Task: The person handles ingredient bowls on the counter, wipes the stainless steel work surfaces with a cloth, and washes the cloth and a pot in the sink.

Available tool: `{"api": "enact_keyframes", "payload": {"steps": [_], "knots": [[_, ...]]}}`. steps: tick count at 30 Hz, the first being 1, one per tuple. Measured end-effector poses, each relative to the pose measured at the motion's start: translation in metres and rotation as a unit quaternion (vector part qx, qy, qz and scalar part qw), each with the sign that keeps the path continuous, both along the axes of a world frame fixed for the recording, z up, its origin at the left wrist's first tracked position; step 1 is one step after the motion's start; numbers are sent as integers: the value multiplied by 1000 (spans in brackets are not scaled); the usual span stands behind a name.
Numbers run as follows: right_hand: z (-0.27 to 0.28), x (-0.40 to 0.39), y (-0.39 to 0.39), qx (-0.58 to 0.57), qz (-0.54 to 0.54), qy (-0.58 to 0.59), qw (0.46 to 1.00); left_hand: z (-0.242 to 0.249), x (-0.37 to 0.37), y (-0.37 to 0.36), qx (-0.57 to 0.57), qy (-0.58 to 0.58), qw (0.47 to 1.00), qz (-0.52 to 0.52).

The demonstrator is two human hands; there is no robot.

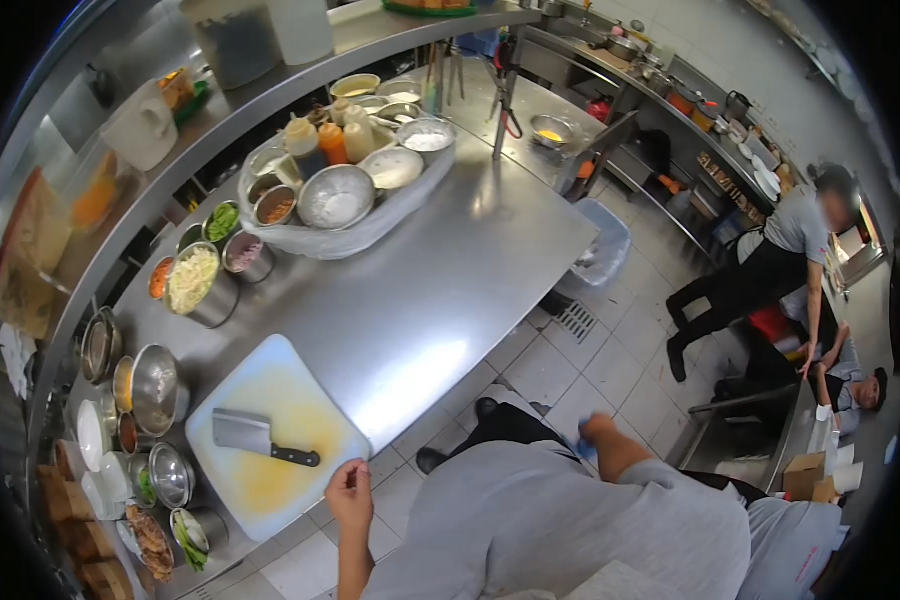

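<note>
My left hand (350, 488) is at the table's front edge, beside the near right corner of a stained white cutting board (290, 400); its fingers are curled together with nothing visible in them. A cleaver (242, 430) with a black handle lies flat on the board, untouched. Out to the right of my body, over the floor, my right hand (598, 430) is closed on a small blue cloth-like item (585, 449), mostly hidden by the fingers.
Bowls and squeeze bottles sit in a plastic-lined tub (370, 235). Shredded cabbage (192, 280) and metal bowls (160, 390) line the table's left side. A lined bin (602, 245) stands past the table's end. Two people (795, 225) (855, 385) are at the right, by a counter.
</note>
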State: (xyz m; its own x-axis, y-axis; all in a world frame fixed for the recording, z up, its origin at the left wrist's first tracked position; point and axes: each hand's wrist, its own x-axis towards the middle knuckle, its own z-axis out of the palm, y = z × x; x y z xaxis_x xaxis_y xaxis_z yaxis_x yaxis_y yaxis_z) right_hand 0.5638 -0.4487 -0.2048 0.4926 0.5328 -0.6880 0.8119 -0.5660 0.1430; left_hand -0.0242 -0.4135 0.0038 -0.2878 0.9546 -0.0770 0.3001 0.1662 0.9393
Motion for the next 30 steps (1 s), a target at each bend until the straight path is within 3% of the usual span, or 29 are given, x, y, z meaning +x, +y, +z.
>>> {"api": "enact_keyframes", "payload": {"steps": [2,5,7,10,11,14,15,17,19,20,21,22,23,24,25,26,28,29,30], "knots": [[-35,26,-73,-172,113,85,975,-5,3,20,12,2,1000,-12],[-37,52,-141,-204,170,92,960,24,31,65,44,41,998,-29],[-39,71,-153,-130,33,81,988,39,62,90,30,2,1000,-5],[-38,123,-144,-12,-169,51,984,12,117,127,42,2,998,-43],[-38,137,-126,47,-180,53,981,10,146,135,44,6,998,-43],[-10,157,-30,186,-124,96,970,-5,255,152,-152,-57,971,-176],[-34,166,-8,286,-144,77,944,-11,296,155,-203,-77,952,-217],[33,170,49,322,-198,238,895,-14,382,160,-300,-99,899,-304],[114,178,88,302,-210,533,762,-29,465,158,-337,-180,888,-255],[154,178,97,292,-240,596,709,-31,494,166,-339,-177,887,-260],[177,181,103,278,-267,653,652,-31,522,177,-407,-307,821,-258],[177,189,106,277,-269,651,654,-33,544,187,-465,-431,733,-247],[175,200,109,315,-172,608,709,-40,560,198,-464,-435,731,-248],[174,214,113,348,-71,555,752,-52,572,214,-405,-445,754,-265],[180,227,113,341,-64,488,801,-49,584,230,-344,-452,774,-280],[162,245,108,341,-63,486,802,-46,589,248,-305,-448,796,-271],[93,291,84,314,22,261,913,13,597,283,-206,-429,852,-216],[52,317,62,280,17,236,931,50,604,296,-112,-443,870,-186],[24,338,40,245,12,209,947,71,601,318,-56,-381,913,-137]]}}
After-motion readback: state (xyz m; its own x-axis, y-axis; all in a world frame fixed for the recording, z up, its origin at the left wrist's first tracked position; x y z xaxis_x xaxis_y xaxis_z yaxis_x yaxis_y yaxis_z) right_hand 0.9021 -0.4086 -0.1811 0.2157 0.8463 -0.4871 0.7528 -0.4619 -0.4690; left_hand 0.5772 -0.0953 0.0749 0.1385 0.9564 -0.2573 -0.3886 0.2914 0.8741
